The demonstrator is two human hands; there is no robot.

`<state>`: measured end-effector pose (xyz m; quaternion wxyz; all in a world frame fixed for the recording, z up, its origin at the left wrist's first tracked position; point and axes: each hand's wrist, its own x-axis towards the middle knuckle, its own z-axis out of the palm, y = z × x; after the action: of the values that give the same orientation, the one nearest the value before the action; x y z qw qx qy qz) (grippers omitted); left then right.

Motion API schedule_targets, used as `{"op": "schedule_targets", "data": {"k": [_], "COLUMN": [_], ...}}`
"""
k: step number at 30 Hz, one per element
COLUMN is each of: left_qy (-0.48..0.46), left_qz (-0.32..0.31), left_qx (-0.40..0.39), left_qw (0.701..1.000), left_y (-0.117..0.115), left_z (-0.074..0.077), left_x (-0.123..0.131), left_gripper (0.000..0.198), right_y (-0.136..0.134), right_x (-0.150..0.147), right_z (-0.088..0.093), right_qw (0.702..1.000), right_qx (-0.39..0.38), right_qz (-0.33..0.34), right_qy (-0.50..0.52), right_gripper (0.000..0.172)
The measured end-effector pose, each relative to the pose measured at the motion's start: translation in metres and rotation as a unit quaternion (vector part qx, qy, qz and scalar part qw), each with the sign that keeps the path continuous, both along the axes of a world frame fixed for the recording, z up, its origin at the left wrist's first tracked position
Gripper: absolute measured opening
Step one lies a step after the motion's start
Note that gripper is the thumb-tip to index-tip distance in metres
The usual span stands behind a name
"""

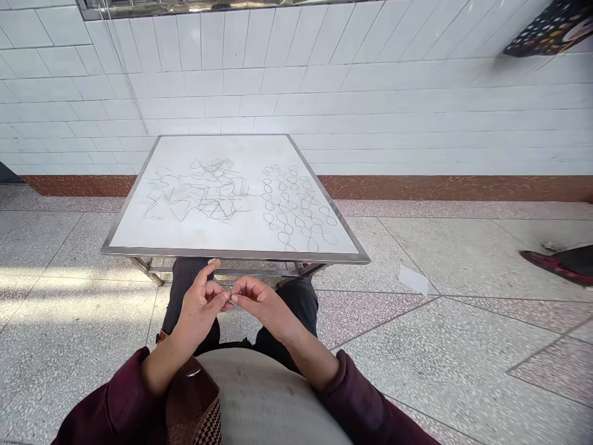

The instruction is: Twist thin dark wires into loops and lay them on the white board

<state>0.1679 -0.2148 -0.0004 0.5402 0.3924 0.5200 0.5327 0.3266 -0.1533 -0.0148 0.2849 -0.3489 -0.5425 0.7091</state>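
My left hand (200, 307) and my right hand (262, 304) are raised over my dark-trousered knees, just in front of the table's near edge. Their fingertips curl toward each other and nearly meet at a small point (230, 298). Anything pinched there is too thin to make out. A square steel-framed table (235, 254) stands ahead, its white top bearing a tangled figure of thin dark lines (194, 191) and rows of figure-eight loops (296, 207). I cannot tell whether these are wire or drawn.
A white tiled wall (324, 93) with brown skirting runs behind the table, above a speckled stone floor (463, 352). A white paper scrap (414, 280) lies on the floor. A passing person's red shoe (556, 267) and a patterned bag (551, 28) show at right.
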Motion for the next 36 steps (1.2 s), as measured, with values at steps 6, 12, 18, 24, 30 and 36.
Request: {"op": "schedule_targets", "data": {"k": [6, 12, 18, 24, 30, 36], "left_qy": [0.044, 0.113, 0.087, 0.035, 0.027, -0.017], "left_qz": [0.014, -0.002, -0.009, -0.031, -0.023, -0.05], "left_qx": [0.025, 0.059, 0.052, 0.026, 0.055, 0.091], "left_qw": [0.999, 0.992, 0.995, 0.999, 0.998, 0.994], "left_y": [-0.002, -0.005, -0.003, -0.002, -0.002, -0.003], "left_z": [-0.005, -0.01, -0.009, -0.008, -0.011, -0.004], "left_x": [0.001, -0.001, 0.0, -0.001, -0.001, -0.001], "left_gripper": [0.068, 0.059, 0.06, 0.064, 0.06, 0.062], "right_y": [-0.002, -0.002, 0.004, 0.007, 0.009, 0.005], "right_x": [-0.005, -0.006, 0.0, 0.003, 0.002, 0.0], "right_z": [0.002, 0.005, 0.003, 0.003, 0.006, 0.007], "right_qw": [0.997, 0.998, 0.998, 0.998, 0.999, 0.998], "right_qx": [0.05, 0.041, -0.003, 0.033, 0.035, -0.03], "right_qz": [-0.023, 0.007, 0.068, 0.043, 0.015, 0.008], "right_qy": [-0.053, -0.038, 0.003, -0.042, -0.005, 0.063], "right_gripper": [0.023, 0.024, 0.028, 0.029, 0.029, 0.03]}}
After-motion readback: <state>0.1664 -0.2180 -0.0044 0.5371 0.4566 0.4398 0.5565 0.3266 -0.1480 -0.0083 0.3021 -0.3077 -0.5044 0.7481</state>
